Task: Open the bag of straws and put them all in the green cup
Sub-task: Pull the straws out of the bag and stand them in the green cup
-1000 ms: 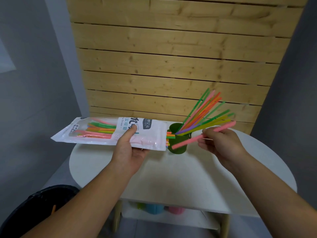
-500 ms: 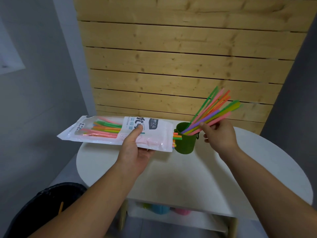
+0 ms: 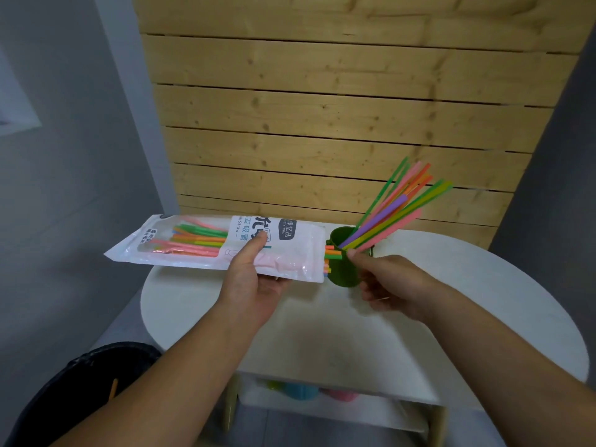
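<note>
- The right hand point(image 3: 392, 280) has left the pink straw in the cup point(image 3: 343, 259) near the desk's point(image 3: 483, 301) back edge; its grip reaches empty, fingers loosely together, toward the bag point(image 3: 200, 243).
- Left hand point(image 3: 254, 279) pinches the bag; many straws point(image 3: 193, 241) remain inside.

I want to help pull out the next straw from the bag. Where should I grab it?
Pinch one of the straw tips poking out of the bag's open right end, coming from the right, cup side. The left hand holds the bag level, so a straw should slide straight out sideways.
</note>
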